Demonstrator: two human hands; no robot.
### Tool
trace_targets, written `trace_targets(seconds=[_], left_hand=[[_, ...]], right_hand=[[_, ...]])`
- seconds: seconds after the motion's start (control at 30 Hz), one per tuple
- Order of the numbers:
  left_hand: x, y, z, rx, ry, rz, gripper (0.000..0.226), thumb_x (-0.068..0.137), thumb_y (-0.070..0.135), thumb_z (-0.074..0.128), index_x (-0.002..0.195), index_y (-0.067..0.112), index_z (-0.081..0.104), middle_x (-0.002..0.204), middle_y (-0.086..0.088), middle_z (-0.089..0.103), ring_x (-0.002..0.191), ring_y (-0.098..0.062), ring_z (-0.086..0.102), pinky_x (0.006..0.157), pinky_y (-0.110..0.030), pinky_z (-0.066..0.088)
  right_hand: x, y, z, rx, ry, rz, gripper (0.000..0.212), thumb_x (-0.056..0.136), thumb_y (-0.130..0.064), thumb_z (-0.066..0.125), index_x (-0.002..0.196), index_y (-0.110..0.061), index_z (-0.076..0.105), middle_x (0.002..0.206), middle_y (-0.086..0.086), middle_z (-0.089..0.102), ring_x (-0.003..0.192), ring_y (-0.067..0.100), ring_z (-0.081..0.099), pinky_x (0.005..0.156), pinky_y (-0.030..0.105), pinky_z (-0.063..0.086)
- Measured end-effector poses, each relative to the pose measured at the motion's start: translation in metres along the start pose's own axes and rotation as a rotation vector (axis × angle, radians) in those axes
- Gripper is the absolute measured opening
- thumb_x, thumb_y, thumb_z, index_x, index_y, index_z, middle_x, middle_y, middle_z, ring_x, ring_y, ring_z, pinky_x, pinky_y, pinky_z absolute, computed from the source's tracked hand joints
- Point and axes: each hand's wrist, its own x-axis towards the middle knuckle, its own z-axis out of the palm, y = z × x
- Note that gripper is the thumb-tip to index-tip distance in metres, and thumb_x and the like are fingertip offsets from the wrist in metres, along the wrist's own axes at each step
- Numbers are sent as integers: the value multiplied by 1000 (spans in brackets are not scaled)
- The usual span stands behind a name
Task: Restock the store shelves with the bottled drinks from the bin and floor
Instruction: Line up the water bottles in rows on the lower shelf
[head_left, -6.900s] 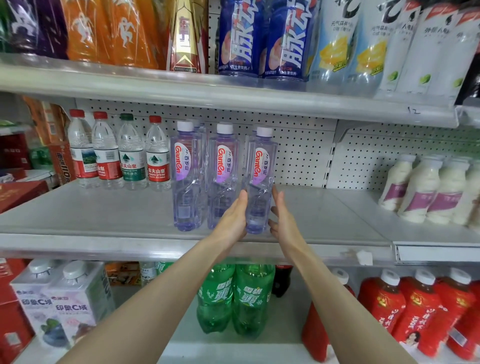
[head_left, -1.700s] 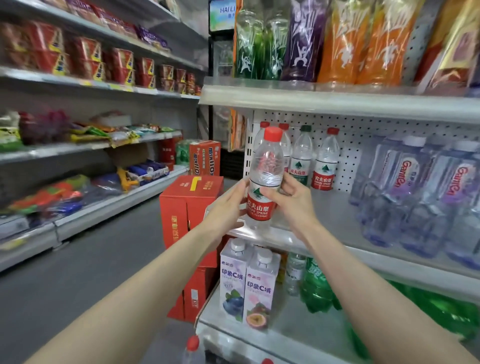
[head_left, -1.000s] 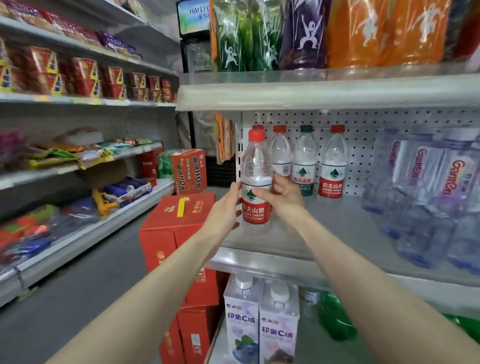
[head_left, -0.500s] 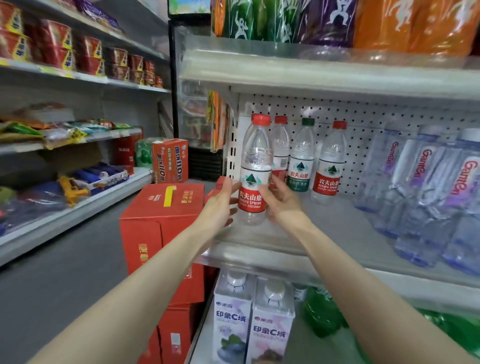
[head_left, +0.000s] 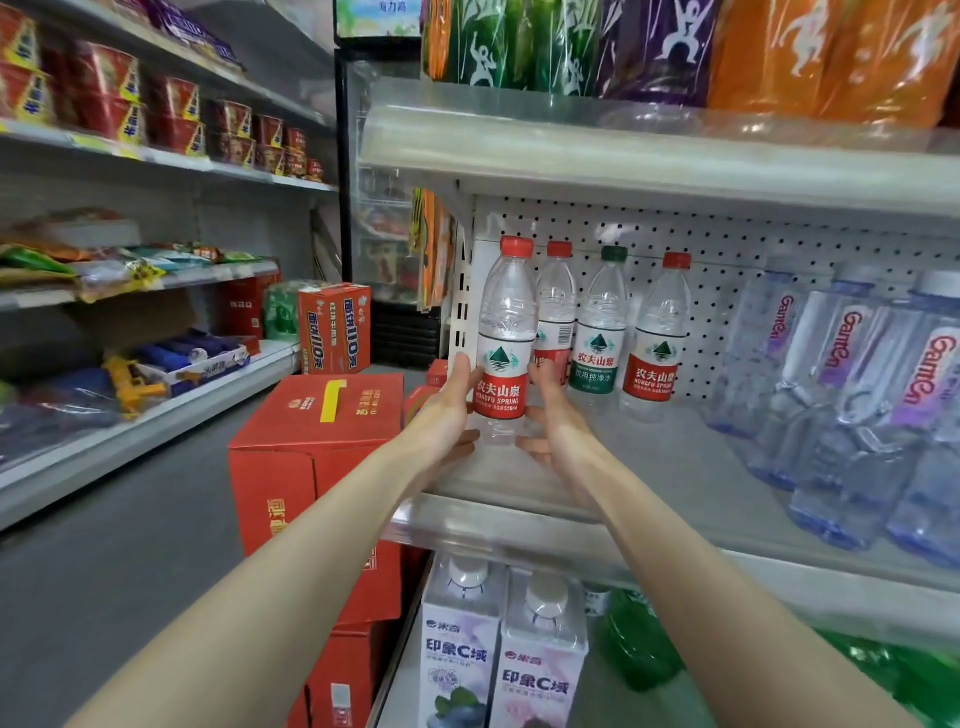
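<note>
A clear water bottle (head_left: 506, 322) with a red cap and red label stands upright at the left end of the middle shelf (head_left: 649, 483), near its front. My left hand (head_left: 447, 415) grips its left side, thumb up along the label. My right hand (head_left: 558, 431) holds its right side and base. Behind it, against the pegboard, stand three more water bottles: a red-capped one (head_left: 557, 306), a green-capped one (head_left: 602, 338) and another red-capped one (head_left: 661, 343). No bin is in view.
Tall purple-labelled bottles (head_left: 841, 395) fill the shelf's right part. The upper shelf (head_left: 623, 161) overhangs with large soda bottles. Below are two white cartons (head_left: 462, 649) and green bottles (head_left: 639, 644). Stacked red boxes (head_left: 317, 431) stand on the aisle floor at left.
Earlier both hands were at the purple-labelled bottles. Since then they have carried a red-capped water bottle up to the shelf's left end and lowered it upright in front of the row.
</note>
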Motion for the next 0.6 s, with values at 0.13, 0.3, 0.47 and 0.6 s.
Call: trace_targets(seconds=[0.13,0.3,0.47,0.6], left_hand=[[6,-1,3,0,-30,60,59,98,55,9,148,29,28,151,0,35,135,-24,39,95,-26,30],[16,-4,3,9,-39,69,60,99,54,8,149,26,25,153,1,32,137,-23,36,93,-24,28],[21,-6,0,11,-42,36,63,96,60,7,148,30,26,153,2,32,136,-25,37,97,-27,28],[25,-8,-2,-7,-37,22,64,95,62,8,148,32,26,153,1,32,137,-26,35,109,-32,26]], right_hand=[[7,1,3,-31,-33,-50,59,99,-56,20,147,-25,34,148,5,43,136,28,41,106,39,34],[11,0,5,-37,-72,-78,55,101,-53,17,147,-28,34,149,0,43,136,25,41,109,39,30],[10,-2,6,-22,-118,-100,52,102,-50,15,148,-31,30,148,-1,43,135,22,41,107,35,31],[13,-2,9,-12,-133,-103,54,102,-51,13,148,-30,29,149,0,42,137,21,39,110,37,29]])
